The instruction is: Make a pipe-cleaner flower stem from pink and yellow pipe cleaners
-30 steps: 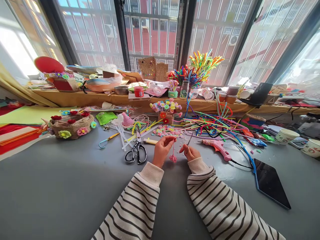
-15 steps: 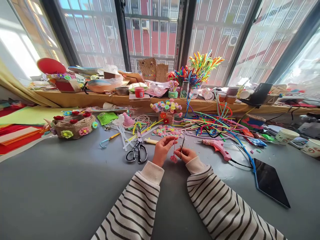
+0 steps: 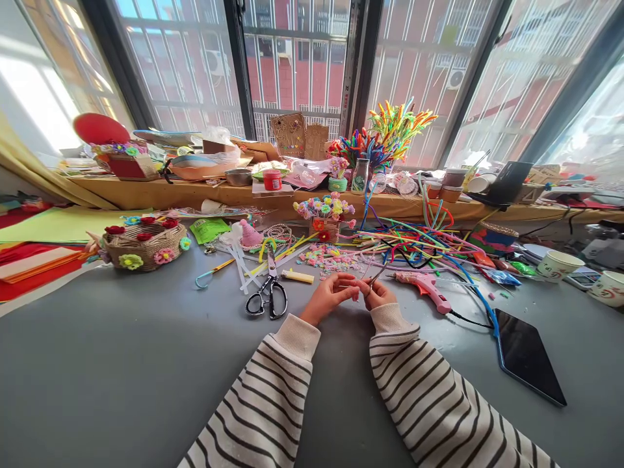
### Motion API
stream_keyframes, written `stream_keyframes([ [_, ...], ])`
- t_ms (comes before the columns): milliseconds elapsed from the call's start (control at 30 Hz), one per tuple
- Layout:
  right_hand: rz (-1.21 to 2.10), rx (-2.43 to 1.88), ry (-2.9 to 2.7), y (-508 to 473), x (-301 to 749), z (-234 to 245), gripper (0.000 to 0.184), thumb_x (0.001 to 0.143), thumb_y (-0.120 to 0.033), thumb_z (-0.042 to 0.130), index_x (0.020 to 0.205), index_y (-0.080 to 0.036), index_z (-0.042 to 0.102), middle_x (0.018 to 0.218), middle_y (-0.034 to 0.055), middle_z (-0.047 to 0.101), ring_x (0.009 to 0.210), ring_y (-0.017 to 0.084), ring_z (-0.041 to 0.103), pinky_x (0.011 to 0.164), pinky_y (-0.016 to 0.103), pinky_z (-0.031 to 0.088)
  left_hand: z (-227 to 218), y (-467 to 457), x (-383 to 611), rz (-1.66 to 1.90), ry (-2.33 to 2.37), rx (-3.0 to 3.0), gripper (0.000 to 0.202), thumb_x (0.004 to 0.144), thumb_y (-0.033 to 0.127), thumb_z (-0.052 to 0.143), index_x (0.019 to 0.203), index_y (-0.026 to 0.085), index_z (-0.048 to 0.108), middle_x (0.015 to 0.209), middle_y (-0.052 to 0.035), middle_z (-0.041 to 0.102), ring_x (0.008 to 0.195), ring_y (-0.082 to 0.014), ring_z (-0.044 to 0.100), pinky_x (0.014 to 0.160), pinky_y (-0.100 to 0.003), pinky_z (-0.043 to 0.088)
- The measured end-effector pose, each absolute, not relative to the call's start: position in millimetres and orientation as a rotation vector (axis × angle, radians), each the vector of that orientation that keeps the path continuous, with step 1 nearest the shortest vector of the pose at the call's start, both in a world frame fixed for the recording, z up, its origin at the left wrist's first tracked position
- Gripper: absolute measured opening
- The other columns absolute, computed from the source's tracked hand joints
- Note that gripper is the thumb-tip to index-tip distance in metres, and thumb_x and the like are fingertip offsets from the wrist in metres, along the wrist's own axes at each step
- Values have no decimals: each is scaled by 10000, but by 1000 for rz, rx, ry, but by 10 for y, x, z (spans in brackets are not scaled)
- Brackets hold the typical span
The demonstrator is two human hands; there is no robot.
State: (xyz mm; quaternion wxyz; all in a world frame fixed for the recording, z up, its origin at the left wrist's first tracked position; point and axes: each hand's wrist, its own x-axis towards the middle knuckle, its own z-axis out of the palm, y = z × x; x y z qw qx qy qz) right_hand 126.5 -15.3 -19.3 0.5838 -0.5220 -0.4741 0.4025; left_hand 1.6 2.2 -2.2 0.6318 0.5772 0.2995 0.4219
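Close together over the grey table are my left hand [image 3: 332,298] and my right hand [image 3: 381,298]. Pinched in the left fingers is a small pink yarn flower [image 3: 356,296], mostly hidden by them. My right hand is closed around a thin pointed metal tool [image 3: 379,275], its tip aimed up and right; whether it is small scissors or tweezers I cannot make out. The fingertips of both hands meet at the flower. Just beyond them lies a scatter of small pastel pieces [image 3: 331,259]. To the left rest large black-handled scissors [image 3: 269,292] and a cream-coloured stick [image 3: 298,277].
On the right are a pink glue gun [image 3: 424,287], a dark tablet [image 3: 526,354] and paper cups [image 3: 559,265]. Coloured pipe cleaners [image 3: 414,240] pile up behind. A flower-trimmed woven basket [image 3: 143,250] stands left; a small flower box [image 3: 324,229] stands at the back.
My left hand has come down and right, and the hanging pink flower is now gathered in its fingers. The metal tool has tipped rightward as my right hand shifted slightly right.
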Motion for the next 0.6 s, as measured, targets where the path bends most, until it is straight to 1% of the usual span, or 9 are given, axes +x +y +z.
stream_keyframes([
  [67,963,-1225,-1037,-158,1266,-174,398,485,-524,559,617,-155,486,361,-88,304,312,33,224,319,189,169,-41,17,29,895,701,1340,340,534,246,630,827,118,515,817,-71,575,763,-138,537,747,-301,396],
  [200,941,-1224,-1010,-145,1257,-183,419,498,-559,530,624,-162,481,371,-87,288,314,37,227,321,191,170,-30,5,32,964,730,1294,310,515,254,640,763,126,505,777,-40,569,717,-122,538,727,-298,407],
  [300,881,-1289,-1067,-127,1262,-216,486,555,-634,405,589,-159,499,375,-72,283,321,50,244,334,200,194,8,-4,15,1047,763,1263,307,521,268,635,765,134,505,768,-31,574,699,-116,540,718,-287,410],
  [367,820,-1363,-1224,-129,1263,-227,543,591,-662,309,543,-158,508,378,-56,286,344,64,271,361,208,226,28,-5,3,1086,800,1272,306,528,277,628,776,137,517,754,-29,576,711,-121,540,723,-279,406],
  [500,702,-1460,-1633,-165,1244,-206,581,645,-644,219,519,-161,515,429,-22,368,430,87,362,452,214,288,42,7,-5,1167,797,1269,321,533,276,624,805,146,515,785,-31,564,739,-128,537,723,-273,407],
  [600,661,-1486,-1785,-193,1223,-186,585,666,-625,192,522,-159,514,467,-5,428,464,95,402,479,214,302,44,14,2,1214,765,1213,345,525,253,633,816,153,476,759,-14,549,718,-119,541,705,-276,419],
])
